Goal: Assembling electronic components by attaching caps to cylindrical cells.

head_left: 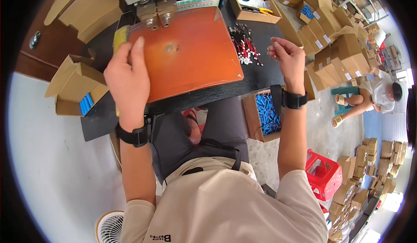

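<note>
My left hand is over the left edge of an orange board, its fingers curled and the thumb pointing up. What it holds, if anything, is hidden behind it; a yellow strip shows just beyond. To the right of the board, my right hand is raised with thumb and fingertips pinched together. Anything between them is too small to make out. Next to it lies a pile of red and black wire leads with white connectors. Above the board's far edge stand the two metal electrode heads of a bench machine.
A carton of blue cylindrical cells stands below the table's right edge; another box at left holds a few. A far tray contains tape and yellow-handled pliers. A red stool, stacked cartons and a seated person are at right.
</note>
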Available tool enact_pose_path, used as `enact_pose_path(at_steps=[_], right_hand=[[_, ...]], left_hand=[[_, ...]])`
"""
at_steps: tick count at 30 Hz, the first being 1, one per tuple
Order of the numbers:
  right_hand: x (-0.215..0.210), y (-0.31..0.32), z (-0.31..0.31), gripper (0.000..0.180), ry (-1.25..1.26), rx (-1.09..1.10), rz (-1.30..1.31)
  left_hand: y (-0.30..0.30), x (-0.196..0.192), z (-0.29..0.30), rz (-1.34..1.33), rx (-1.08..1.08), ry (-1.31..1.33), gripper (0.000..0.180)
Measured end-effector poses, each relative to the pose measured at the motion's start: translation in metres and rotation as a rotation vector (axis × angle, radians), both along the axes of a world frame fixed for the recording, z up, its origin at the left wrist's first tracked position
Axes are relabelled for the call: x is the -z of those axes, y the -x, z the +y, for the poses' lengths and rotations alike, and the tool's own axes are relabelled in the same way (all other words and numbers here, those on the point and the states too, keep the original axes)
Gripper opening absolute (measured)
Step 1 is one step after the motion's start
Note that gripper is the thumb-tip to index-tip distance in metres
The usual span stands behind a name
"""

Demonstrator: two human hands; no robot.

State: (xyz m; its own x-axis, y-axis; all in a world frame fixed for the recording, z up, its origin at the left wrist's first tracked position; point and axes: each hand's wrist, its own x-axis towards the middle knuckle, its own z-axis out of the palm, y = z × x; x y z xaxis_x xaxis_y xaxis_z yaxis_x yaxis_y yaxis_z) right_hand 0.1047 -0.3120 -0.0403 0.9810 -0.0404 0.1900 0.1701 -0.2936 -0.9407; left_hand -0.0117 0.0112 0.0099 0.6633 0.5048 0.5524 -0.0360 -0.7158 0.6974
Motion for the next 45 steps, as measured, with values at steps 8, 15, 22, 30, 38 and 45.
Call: enact_pose_path(at_steps=[8, 15, 22, 30, 38, 45], right_hand=[[-0.055, 0.059, 0.070, 0.017, -0.218, -0.262, 0.125], [-0.049, 0.069, 0.102, 0.021, -0.021, -0.324, -0.090], [-0.048, 0.079, 0.131, 0.011, -0.243, -0.380, -0.032], [-0.052, 0.111, 0.170, 0.020, -0.207, -0.669, 0.034], [-0.058, 0.104, 0.157, 0.020, -0.375, -0.607, 0.083], [-0.065, 0.084, 0.134, 0.017, -0.088, -0.424, -0.069]], left_hand=[[0.008, 0.001, 0.030, 0.046, 0.235, 0.521, 0.020], [0.005, -0.003, 0.005, -0.048, 0.217, 0.270, 0.014], [0.003, 0.000, -0.012, -0.032, 0.234, -0.258, 0.022], [0.023, -0.017, -0.022, -0.386, 0.686, 0.740, 0.071], [0.041, -0.005, 0.002, -0.150, 0.741, 0.444, 0.031], [0.020, 0.005, 0.008, -0.051, 0.445, 0.445, 0.018]])
